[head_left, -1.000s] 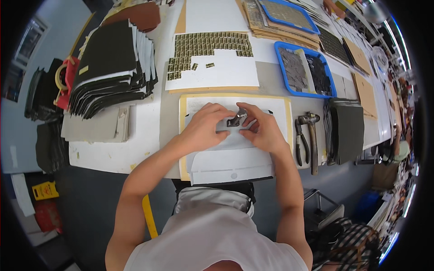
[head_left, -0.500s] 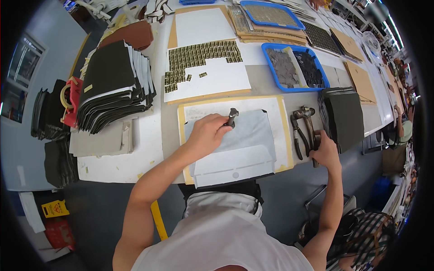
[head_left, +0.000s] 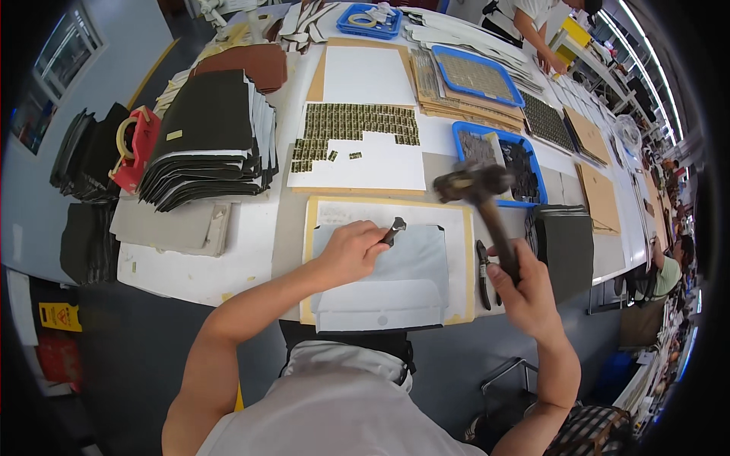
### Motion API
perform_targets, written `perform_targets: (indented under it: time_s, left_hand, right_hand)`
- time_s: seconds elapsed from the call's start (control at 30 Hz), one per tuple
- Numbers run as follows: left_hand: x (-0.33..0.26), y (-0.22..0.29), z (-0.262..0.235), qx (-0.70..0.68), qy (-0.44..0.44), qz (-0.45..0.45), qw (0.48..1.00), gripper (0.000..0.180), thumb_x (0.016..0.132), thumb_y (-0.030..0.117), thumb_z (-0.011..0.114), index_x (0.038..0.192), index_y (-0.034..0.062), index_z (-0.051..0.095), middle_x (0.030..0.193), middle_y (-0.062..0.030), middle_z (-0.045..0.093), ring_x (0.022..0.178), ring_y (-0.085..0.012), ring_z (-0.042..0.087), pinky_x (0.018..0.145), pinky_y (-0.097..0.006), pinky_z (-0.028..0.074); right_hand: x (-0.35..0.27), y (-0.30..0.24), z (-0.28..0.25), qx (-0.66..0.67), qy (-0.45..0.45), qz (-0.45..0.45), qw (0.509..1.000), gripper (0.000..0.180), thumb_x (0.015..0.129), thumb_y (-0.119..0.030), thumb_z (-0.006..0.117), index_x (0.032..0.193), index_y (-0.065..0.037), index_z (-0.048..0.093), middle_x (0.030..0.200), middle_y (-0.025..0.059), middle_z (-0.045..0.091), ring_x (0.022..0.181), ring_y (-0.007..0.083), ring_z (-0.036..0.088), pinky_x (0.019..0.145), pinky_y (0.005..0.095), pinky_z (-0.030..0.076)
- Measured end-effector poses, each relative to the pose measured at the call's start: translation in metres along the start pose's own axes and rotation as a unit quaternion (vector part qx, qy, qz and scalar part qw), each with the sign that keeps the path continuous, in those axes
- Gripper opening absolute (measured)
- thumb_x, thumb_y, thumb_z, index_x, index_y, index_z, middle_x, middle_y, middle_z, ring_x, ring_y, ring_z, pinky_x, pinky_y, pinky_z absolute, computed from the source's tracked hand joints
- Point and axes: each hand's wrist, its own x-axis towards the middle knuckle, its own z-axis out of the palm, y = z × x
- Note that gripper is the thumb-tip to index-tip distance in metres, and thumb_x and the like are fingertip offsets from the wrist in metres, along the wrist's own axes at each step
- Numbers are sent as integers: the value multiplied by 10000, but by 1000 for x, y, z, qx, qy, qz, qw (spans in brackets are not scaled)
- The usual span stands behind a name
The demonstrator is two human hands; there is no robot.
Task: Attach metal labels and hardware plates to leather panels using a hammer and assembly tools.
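My left hand (head_left: 353,251) is closed around a short metal punch (head_left: 396,228) over a grey-blue flat panel (head_left: 414,262). The panel has a paler flap along its near edge and lies on a white board (head_left: 461,243) bordered with yellow tape. I cannot tell whether the punch's lower end touches the panel. Raised to the right of the board, my right hand (head_left: 525,292) grips a hammer (head_left: 496,228) by its handle, its blurred head up and toward the left. Dark-handled pliers (head_left: 482,277) lie beside the board, partly behind my right hand.
Beyond the board, rows of small gold-and-dark pieces (head_left: 357,121) lie on white card. A blue tray (head_left: 460,144) of grey and black pieces stands right of them. Dark sheets are stacked left (head_left: 201,129) and right (head_left: 566,243). Another person's hand (head_left: 551,62) is at the far end.
My right hand has picked the hammer up from the table beside the pliers and lifted it. My left hand still holds the punch over the panel. The whole view has shifted slightly.
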Motion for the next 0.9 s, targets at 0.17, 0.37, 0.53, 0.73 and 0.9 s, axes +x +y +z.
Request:
perform_targets:
  time_s: [0.17,0.37,0.53,0.73,0.9]
  left_hand:
    - [2,1,6,-1,-8,8,1000,164,826,53,748,983,10,725,796,-117,627,717,-330,624,634,-432,503]
    - [-3,-5,1,14,3,-3,1000,182,821,50,747,998,11,726,793,-115,621,711,-326,621,629,-434,498]
    - [1,0,-2,30,4,12,999,145,798,37,789,880,-24,687,813,-130,654,678,-323,620,593,-404,502]
    - [3,1,5,23,-15,8,1000,145,800,38,786,883,-27,686,806,-130,648,693,-327,618,612,-407,504]
    - [-2,1,-2,33,-4,-7,999,134,800,29,780,863,-27,675,799,-128,642,686,-323,610,613,-412,504]
  right_hand:
    - [6,-5,3,-99,-73,-44,991,194,981,-144,660,1069,12,584,634,168,586,559,358,614,554,436,474]
    - [26,-65,-36,-124,26,-78,989,178,964,-165,671,934,2,617,644,173,592,543,333,623,516,439,457]
    - [9,-55,-33,219,184,-105,952,188,1058,-216,521,1111,-38,549,689,-4,511,537,76,472,457,249,381]
    - [22,-21,-2,-256,-106,-41,960,245,962,-188,684,944,1,529,664,227,605,615,469,623,577,537,495]
    - [26,-64,-47,2,71,-83,994,263,1046,-263,567,980,-9,555,650,83,533,479,171,491,454,315,380]
